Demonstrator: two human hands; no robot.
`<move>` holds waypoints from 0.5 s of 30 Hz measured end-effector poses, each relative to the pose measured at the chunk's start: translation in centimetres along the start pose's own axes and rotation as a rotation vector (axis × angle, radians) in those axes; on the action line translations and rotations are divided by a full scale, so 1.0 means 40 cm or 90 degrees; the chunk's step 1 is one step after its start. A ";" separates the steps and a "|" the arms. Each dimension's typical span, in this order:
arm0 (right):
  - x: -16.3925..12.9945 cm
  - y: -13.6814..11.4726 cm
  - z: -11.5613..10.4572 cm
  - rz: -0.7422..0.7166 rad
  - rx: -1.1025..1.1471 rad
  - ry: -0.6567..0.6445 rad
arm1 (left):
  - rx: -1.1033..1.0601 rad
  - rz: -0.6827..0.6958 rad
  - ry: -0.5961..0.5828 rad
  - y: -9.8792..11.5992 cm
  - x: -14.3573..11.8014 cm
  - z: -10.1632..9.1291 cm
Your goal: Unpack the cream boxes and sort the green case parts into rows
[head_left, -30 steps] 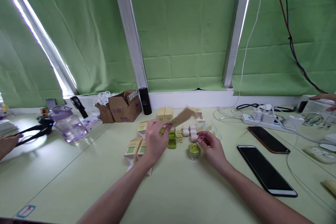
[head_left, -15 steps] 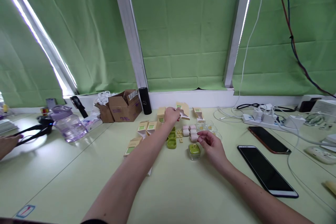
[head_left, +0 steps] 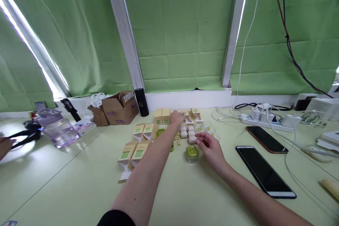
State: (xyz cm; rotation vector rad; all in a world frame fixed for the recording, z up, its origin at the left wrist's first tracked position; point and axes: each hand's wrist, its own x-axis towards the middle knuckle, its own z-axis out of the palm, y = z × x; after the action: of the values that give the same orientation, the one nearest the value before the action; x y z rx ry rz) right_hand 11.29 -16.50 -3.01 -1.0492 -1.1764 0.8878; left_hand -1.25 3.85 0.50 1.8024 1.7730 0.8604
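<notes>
My left hand (head_left: 176, 117) reaches to the back of the table, its fingers closed at the side of a small kraft cardboard box (head_left: 186, 117). Beside that box stands another kraft box (head_left: 196, 115). My right hand (head_left: 210, 145) rests with thumb and forefinger slightly apart, close to the white rounded pieces (head_left: 192, 139); whether it touches them I cannot tell. Just left of it sits a small clear container with a green lid (head_left: 192, 152). Small yellowish pieces (head_left: 178, 142) lie left of the white ones. My left forearm partly hides some green lids (head_left: 160, 132).
Several kraft boxes (head_left: 126, 153) stand at left. Clear cups (head_left: 207, 126) are behind my right hand. Two phones (head_left: 265, 169), a power strip (head_left: 267, 123) and cables lie at right. A water jug (head_left: 58, 130), a carton (head_left: 120, 110) and another person's hand (head_left: 4, 147) are at left.
My left hand has lowered the kraft box onto the table beside the other one. My right hand has kept its place by the white pieces. The view has shifted a little right.
</notes>
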 end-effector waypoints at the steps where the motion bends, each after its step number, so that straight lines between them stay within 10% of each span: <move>1: -0.001 0.000 0.001 0.000 -0.001 0.000 | 0.009 0.000 -0.002 -0.002 0.004 -0.001; 15: 0.007 0.011 -0.004 -0.008 -0.010 -0.003 | 0.046 0.042 -0.071 -0.011 0.024 0.023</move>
State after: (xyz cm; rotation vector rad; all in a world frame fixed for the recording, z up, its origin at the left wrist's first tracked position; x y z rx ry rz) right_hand 11.48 -16.14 -3.34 -1.0515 -1.1936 0.8729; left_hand -0.93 4.92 -0.33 1.9252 1.7027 0.7136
